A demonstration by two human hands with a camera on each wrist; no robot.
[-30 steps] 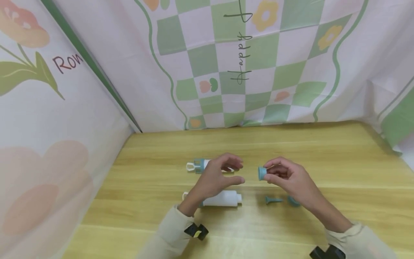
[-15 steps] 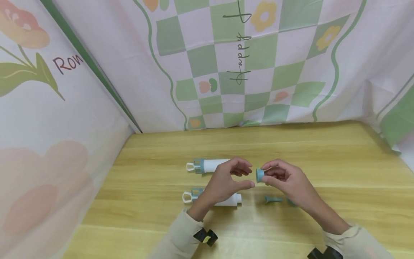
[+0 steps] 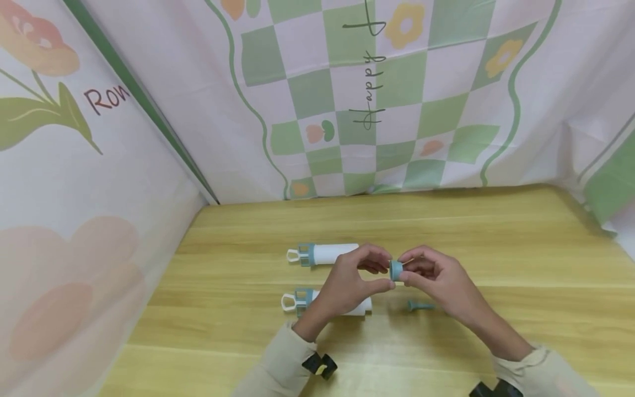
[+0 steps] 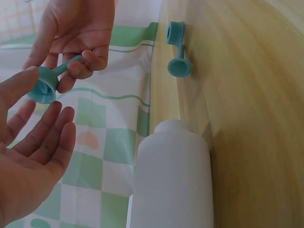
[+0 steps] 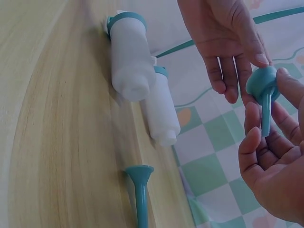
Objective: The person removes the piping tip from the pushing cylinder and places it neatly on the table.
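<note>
My right hand [image 3: 441, 275] pinches a teal nozzle cap [image 3: 395, 271] between thumb and fingers, raised over the table. A thin spout [image 5: 267, 114] points from the cap back toward the right palm. From the left, my left hand [image 3: 349, 281] takes the cap's wide open rim between thumb and forefinger, its other fingers spread loosely below. Lying on the table under the hands is a loose teal nozzle [image 5: 141, 185] with a flared end. Beside it in the left wrist view is a teal ring cap [image 4: 175, 32], hidden by the right hand in the head view.
Two white bottles lie on their sides, necks to the right: a far bottle [image 3: 334, 253] and a near bottle [image 4: 173, 180], partly behind the left arm in the head view. Both have teal collars and white loop handles. A patterned curtain [image 3: 357, 110] borders the wooden table [image 3: 223, 275].
My left hand has moved right until its thumb and forefinger meet the cap's rim. The right hand has brought the cap slightly left. The bottles and loose nozzle stay put.
</note>
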